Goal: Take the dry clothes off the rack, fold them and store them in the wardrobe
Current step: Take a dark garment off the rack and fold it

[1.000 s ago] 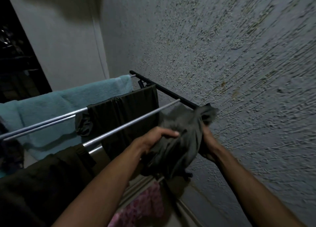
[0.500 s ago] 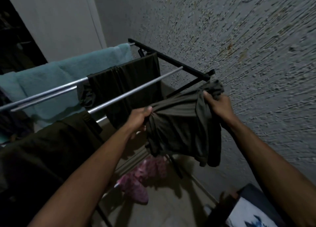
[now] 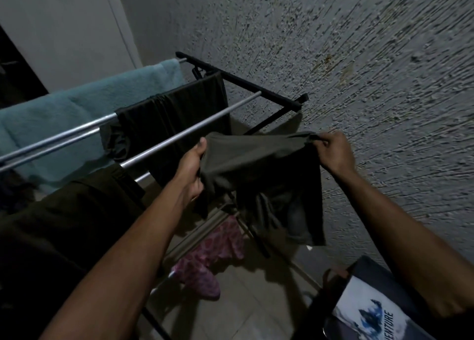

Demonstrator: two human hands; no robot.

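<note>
Two corners pinched, my left hand (image 3: 191,170) and right hand (image 3: 333,152) spread the olive garment (image 3: 259,175); limp, light, I'd keep hold of its top edge.

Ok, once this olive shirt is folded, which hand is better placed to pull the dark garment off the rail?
Probably the left hand: it grips the olive-green shirt right beside the dark hanging garment. The right hand pinches the far corner, near the wall.

Both forearms are bare, no sleeves, watch or rings showing.
</note>
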